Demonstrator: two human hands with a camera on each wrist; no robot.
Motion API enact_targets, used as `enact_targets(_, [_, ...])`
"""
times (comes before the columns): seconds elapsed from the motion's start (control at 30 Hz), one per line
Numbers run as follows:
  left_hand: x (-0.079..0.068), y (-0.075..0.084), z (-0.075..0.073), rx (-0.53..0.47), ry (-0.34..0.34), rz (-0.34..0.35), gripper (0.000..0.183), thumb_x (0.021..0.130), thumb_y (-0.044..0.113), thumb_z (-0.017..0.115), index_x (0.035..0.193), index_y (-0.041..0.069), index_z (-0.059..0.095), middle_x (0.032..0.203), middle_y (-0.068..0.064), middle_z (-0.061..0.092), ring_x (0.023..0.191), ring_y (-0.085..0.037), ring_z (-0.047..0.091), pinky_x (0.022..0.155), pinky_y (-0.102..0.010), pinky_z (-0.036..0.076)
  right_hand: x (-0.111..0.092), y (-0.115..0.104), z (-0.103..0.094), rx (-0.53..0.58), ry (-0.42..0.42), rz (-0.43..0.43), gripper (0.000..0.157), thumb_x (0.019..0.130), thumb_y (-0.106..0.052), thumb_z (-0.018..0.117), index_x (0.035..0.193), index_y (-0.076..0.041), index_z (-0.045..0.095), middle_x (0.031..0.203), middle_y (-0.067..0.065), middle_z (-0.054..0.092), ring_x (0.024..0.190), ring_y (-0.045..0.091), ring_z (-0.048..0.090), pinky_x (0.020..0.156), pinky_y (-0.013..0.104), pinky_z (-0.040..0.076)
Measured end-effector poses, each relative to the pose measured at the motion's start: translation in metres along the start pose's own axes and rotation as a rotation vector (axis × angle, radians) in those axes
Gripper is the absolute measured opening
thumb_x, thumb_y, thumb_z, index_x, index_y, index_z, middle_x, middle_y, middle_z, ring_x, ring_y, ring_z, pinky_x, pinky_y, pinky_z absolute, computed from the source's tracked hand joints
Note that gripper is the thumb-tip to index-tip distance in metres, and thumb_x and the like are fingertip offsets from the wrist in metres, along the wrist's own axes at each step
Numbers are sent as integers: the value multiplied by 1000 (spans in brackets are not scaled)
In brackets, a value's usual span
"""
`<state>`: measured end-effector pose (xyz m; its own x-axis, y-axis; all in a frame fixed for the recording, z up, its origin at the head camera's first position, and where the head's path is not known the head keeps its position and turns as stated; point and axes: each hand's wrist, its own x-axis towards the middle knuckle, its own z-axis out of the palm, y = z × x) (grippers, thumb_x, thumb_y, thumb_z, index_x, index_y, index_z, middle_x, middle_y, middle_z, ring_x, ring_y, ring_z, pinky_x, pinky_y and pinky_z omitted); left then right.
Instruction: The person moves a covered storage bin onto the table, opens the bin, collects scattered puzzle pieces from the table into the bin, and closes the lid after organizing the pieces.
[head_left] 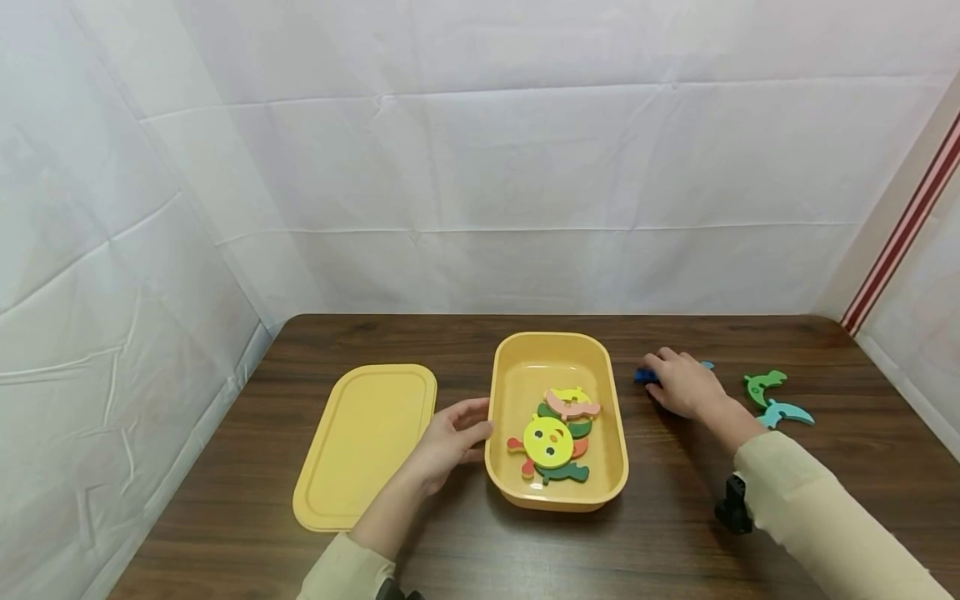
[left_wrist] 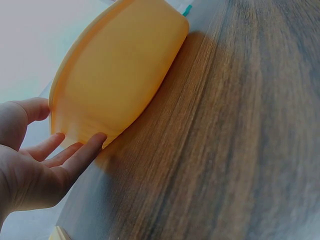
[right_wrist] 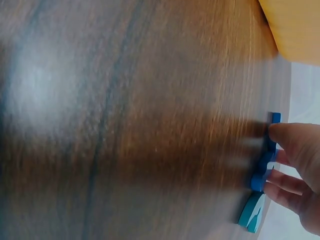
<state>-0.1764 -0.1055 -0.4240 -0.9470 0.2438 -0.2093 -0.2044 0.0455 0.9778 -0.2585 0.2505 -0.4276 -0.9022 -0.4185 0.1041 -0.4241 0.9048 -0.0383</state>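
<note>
My left hand (head_left: 447, 442) rests against the left wall of a yellow plastic bin (head_left: 501, 367). In the left wrist view its thumb touches near the rim and the fairly straight fingers lie on the outer side. Inside the bin are a yellow smiling-face piece (head_left: 548, 442) with red feelers, a pink piece (head_left: 573, 407), dark green pieces (head_left: 564, 473) and others, partly overlapping. Right of the bin, my right hand (head_left: 682, 385) pinches a blue wooden puzzle piece (right_wrist: 265, 164) lying on the table, its thumb and fingers on opposite sides. The hand partly hides that piece.
Left of the bin lies a flat yellow lid (head_left: 367, 442). A green piece (head_left: 763, 385) and a light blue piece (head_left: 785, 412) lie to the right. A teal piece (right_wrist: 251, 212) sits beside the blue one. White cloth (head_left: 480, 167) hangs behind the brown table (head_left: 480, 550).
</note>
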Motion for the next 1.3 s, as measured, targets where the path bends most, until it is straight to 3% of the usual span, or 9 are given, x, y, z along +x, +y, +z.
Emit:
enact_targets(0.53, [0, 3, 0, 1, 1, -3, 45, 89, 10, 55, 132, 0, 44, 132, -21, 48, 106, -28, 59, 80, -39, 54, 1, -6, -3, 19, -41, 16, 22, 86, -9, 60, 107, -9, 54, 97, 18, 52, 74, 33, 54, 62, 44, 50])
enact_targets(1.3, [0, 1, -1, 7, 7, -17, 45, 89, 10, 56, 132, 1, 45, 131, -20, 49, 104, -26, 59, 80, -39, 54, 2, -9, -5, -25, -27, -70, 31, 85, -8, 62, 115, -5, 52, 98, 18, 51, 77, 32, 53, 60, 42, 50])
